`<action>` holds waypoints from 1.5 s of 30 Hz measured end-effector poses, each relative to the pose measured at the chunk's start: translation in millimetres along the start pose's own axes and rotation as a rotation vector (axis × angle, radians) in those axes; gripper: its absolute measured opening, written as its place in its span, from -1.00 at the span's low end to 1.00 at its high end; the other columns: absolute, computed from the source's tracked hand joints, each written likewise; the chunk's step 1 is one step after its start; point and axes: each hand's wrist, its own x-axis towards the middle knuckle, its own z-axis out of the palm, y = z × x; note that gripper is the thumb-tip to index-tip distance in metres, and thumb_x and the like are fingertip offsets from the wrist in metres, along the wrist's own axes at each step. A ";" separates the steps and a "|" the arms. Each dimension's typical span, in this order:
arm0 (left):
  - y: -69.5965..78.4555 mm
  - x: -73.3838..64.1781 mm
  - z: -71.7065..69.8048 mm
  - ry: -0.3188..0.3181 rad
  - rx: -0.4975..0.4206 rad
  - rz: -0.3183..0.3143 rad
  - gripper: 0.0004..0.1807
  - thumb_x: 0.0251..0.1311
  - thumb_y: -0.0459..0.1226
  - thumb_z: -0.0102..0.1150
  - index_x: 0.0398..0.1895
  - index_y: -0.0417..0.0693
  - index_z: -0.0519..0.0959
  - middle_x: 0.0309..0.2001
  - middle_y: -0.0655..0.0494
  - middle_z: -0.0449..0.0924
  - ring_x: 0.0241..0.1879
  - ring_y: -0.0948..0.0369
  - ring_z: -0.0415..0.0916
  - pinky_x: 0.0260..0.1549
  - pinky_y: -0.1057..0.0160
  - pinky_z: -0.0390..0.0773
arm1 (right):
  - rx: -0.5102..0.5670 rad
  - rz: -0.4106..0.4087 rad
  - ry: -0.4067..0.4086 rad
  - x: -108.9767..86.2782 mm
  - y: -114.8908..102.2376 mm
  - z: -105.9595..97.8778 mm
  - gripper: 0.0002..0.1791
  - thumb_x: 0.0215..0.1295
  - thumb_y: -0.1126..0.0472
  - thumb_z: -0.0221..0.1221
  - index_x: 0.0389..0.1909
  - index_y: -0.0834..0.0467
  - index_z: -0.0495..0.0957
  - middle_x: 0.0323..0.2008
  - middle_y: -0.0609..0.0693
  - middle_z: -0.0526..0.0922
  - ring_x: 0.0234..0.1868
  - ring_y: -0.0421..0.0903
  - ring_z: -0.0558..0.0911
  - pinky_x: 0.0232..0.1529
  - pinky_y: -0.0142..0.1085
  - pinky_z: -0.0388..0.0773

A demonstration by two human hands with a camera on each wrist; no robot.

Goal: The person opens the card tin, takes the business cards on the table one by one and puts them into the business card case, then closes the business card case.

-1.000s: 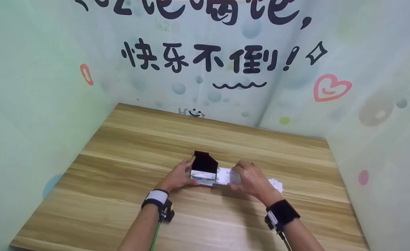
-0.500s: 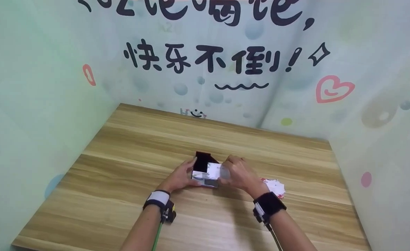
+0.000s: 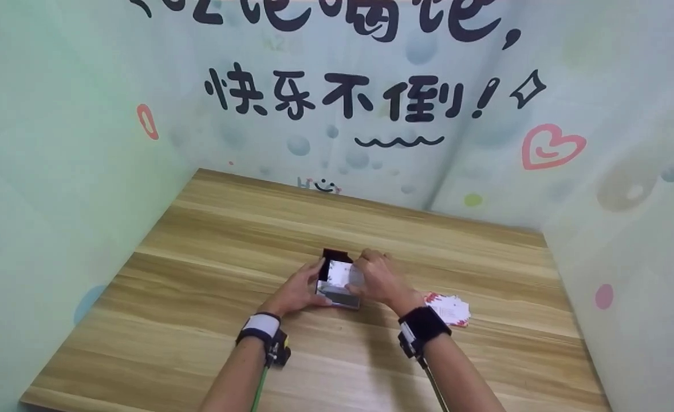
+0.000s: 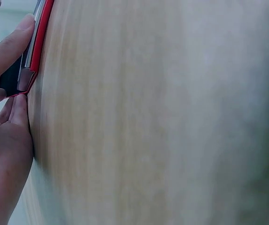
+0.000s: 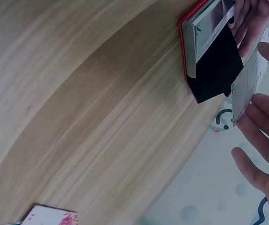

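Observation:
In the head view my left hand (image 3: 292, 292) grips the left side of an open business card case (image 3: 345, 298), thumb at the front edge. The case has a black inside, a silvery pocket and a red outer shell (image 4: 41, 37), which shows in the left wrist view. Between thumb and fingers, my right hand (image 3: 378, 279) pinches a white business card (image 3: 338, 272) with printed leaves, held over the case. The right wrist view shows this card (image 5: 249, 77) tilted above the black lining (image 5: 214, 70).
A loose pile of white cards with red flower prints (image 3: 451, 312) lies on the wooden table (image 3: 199, 297), to the right of the case. Printed cloth walls (image 3: 291, 131) enclose the back and both sides.
My right hand has carried the card leftward, from beside the case to over its opening. More of the card pile is now uncovered. My left hand has kept its hold.

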 end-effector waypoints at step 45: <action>0.7 -1.5 1.4 0.009 -0.019 -0.012 0.15 -0.04 -0.23 0.55 0.59 -0.12 0.03 0.57 -0.33 -0.06 0.57 -0.18 -0.07 0.57 -0.10 -0.03 | 0.026 0.032 0.047 -6.3 -13.8 58.3 -0.61 0.26 0.03 0.30 0.01 0.17 0.69 -0.06 0.17 0.60 -0.08 0.11 0.62 -0.08 0.01 0.65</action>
